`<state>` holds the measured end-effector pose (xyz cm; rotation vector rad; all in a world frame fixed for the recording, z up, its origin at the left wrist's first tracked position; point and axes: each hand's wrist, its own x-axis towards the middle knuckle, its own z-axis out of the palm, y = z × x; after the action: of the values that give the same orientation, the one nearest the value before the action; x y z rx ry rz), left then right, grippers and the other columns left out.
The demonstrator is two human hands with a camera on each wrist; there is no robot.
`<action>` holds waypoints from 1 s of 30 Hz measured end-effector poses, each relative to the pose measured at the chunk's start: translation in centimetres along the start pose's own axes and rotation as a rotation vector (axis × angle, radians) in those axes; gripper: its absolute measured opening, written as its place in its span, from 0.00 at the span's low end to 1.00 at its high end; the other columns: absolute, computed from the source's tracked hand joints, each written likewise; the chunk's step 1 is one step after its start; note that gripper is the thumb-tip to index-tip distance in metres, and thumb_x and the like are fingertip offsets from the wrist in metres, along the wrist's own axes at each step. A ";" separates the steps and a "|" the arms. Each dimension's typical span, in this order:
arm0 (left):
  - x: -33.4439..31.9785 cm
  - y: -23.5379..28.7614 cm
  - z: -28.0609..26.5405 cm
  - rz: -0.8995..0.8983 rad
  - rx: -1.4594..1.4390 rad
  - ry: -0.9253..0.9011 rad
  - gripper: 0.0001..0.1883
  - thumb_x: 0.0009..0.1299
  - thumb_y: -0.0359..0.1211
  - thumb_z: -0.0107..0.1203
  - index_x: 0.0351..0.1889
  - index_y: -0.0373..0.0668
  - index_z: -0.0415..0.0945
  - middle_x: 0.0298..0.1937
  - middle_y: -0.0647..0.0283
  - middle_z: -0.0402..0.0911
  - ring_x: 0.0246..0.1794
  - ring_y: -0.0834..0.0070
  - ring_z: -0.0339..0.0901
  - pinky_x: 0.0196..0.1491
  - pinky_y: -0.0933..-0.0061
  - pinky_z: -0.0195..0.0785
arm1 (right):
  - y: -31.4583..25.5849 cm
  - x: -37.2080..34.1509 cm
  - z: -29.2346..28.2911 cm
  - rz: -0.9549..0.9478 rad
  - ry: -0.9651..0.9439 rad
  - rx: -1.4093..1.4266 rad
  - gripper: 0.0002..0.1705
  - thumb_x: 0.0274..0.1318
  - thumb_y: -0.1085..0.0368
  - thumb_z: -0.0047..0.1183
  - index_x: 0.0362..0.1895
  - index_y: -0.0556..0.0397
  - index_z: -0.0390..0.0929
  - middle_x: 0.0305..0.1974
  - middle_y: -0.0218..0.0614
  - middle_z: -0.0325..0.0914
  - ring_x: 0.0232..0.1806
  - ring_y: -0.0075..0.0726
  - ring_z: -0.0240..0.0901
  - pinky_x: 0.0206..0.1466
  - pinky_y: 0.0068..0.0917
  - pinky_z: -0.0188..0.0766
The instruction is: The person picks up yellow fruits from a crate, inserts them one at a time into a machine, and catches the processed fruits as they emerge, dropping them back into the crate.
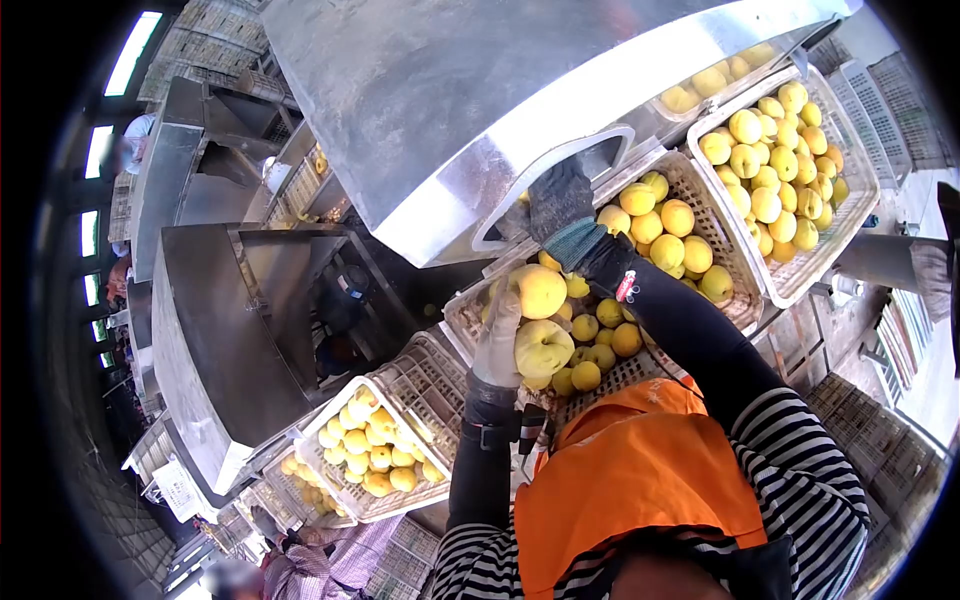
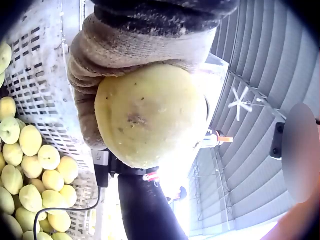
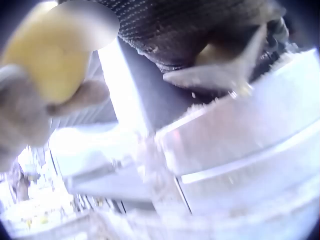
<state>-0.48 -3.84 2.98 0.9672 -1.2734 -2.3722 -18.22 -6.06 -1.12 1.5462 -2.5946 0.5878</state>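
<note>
My left hand [image 1: 497,335], in a pale, dirty work glove, holds two large yellow peaches, an upper peach [image 1: 541,291] and a lower peach [image 1: 543,348]. Up close in the left wrist view, one held peach [image 2: 150,115] shows a brown blemish and small dark specks, with gloved fingers curled round it. A dark glove covers my right hand [image 1: 562,205], which reaches into the oval opening [image 1: 615,150] of a metal machine. Blur in the right wrist view leaves me unable to tell what that hand [image 3: 200,35] holds. Below both hands is a plastic crate [image 1: 640,375] of peaches.
Another peach-filled crate [image 1: 868,195] stands to the right, and a tilted crate [image 1: 445,375] of peaches to the left. The metal hood [image 1: 430,90] overhangs the work area. More metal machines [image 1: 200,330] line the left side. A person in a checked top [image 1: 330,565] is at lower left.
</note>
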 end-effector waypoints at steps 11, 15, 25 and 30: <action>-0.2 1.1 0.2 0.309 0.409 0.031 0.35 0.69 0.56 0.43 0.62 0.36 0.58 0.48 0.48 0.75 0.44 0.64 0.77 0.49 0.68 0.69 | 0.4 -9.1 -8.5 -0.096 -0.118 0.911 0.47 0.43 0.55 0.64 0.63 0.60 0.54 0.57 0.52 0.64 0.58 0.55 0.63 0.59 0.39 0.63; 1.3 -1.7 -0.1 0.059 -0.394 0.221 0.25 0.71 0.51 0.43 0.55 0.41 0.65 0.39 0.50 0.76 0.38 0.54 0.76 0.42 0.53 0.73 | 0.8 -4.2 -2.3 -0.064 0.201 0.491 0.44 0.49 0.48 0.56 0.61 0.64 0.52 0.58 0.54 0.60 0.59 0.61 0.58 0.64 0.49 0.55; 2.8 -4.2 -1.2 0.196 -0.639 0.179 0.26 0.72 0.50 0.39 0.58 0.41 0.65 0.49 0.56 0.74 0.47 0.60 0.74 0.48 0.60 0.72 | -0.4 -1.7 -6.6 -0.338 0.435 0.405 0.13 0.45 0.55 0.58 0.37 0.41 0.80 0.41 0.32 0.76 0.37 0.38 0.76 0.45 0.39 0.67; 1.2 -1.5 1.8 0.248 -0.510 0.256 0.30 0.72 0.55 0.37 0.61 0.42 0.63 0.57 0.55 0.69 0.52 0.66 0.72 0.54 0.64 0.68 | -2.9 -8.0 -12.9 0.006 -0.419 1.337 0.51 0.40 0.49 0.66 0.64 0.57 0.53 0.63 0.50 0.56 0.65 0.49 0.54 0.66 0.41 0.52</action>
<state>-2.49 -2.46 1.99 0.8535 -0.6070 -2.1341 -13.57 4.00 9.71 1.9941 -2.4306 2.5834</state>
